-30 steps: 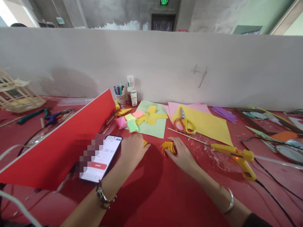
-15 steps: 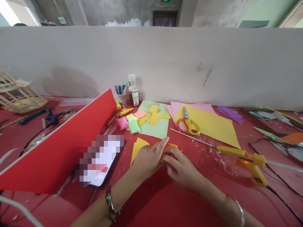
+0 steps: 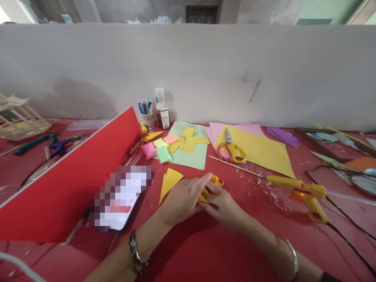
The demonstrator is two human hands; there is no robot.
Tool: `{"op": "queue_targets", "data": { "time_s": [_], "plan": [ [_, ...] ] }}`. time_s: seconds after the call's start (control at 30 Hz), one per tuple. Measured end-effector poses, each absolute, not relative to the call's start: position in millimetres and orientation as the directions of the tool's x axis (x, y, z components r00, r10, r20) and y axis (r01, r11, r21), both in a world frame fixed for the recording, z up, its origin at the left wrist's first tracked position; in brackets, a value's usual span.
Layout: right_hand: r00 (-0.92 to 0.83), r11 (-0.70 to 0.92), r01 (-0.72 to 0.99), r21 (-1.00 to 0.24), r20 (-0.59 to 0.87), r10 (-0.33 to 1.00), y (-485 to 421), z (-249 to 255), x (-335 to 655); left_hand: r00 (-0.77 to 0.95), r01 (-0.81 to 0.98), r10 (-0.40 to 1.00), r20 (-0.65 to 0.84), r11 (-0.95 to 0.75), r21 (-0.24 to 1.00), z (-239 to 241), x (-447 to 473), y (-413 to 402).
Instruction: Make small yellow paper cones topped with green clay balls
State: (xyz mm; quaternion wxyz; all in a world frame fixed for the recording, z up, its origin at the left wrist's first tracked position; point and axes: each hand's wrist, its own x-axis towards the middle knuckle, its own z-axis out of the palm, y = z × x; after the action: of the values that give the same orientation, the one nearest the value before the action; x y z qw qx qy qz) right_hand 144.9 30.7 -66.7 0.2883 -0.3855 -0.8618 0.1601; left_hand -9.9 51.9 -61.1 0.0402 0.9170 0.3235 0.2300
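Note:
My left hand [image 3: 182,199] is closed on a folded piece of yellow paper [image 3: 203,196] low over the red table, its thumb pointing up and to the right. From the other side my right hand [image 3: 225,206] grips the same paper with bent fingers. A curled orange-yellow end [image 3: 217,181] sticks out beyond the fingertips; much of the piece is hidden by both hands. Just left of my left hand lies a yellow paper fan shape [image 3: 170,181]. Beyond the hands, yellow paper strips [image 3: 188,144] lie crossed on a pale green sheet [image 3: 196,161].
Scissors [image 3: 232,150] rest on a yellow sheet [image 3: 264,154]. A yellow glue gun [image 3: 305,192] with a lit orange light lies at right, its cord trailing off. At left are a phone [image 3: 126,203] and a slanting red board [image 3: 79,168]. A pen cup [image 3: 148,120] stands behind.
My right hand's fingers have closed in on the yellow paper, and more of the paper shows between the hands. The whole view has shifted slightly.

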Motion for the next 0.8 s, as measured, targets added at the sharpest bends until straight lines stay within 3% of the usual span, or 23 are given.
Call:
{"op": "queue_targets", "data": {
  "time_s": [0.1,0.23,0.53,0.63,0.8],
  "plan": [
    [-0.498,0.716,0.583,-0.385,0.526,0.689,33,-69,149,0.63,0.601,0.648,0.429,-0.756,0.258,-61,-13,56],
    [-0.516,0.762,0.579,-0.289,0.593,0.618,32,-66,151,0.675,0.593,0.584,0.452,-0.793,0.138,-64,-16,59],
    [-0.538,0.741,0.542,-0.397,0.513,0.669,30,-62,147,0.699,0.559,0.501,0.51,-0.828,0.048,-68,-17,60],
    [-0.542,0.673,0.559,-0.484,0.401,0.739,27,-59,148,0.704,0.554,0.468,0.534,-0.832,-0.003,-67,-18,60],
    [-0.553,0.481,0.617,-0.623,0.091,0.828,21,-46,144,0.73,0.505,0.317,0.606,-0.848,-0.164,-62,-18,57]
  ]
}}
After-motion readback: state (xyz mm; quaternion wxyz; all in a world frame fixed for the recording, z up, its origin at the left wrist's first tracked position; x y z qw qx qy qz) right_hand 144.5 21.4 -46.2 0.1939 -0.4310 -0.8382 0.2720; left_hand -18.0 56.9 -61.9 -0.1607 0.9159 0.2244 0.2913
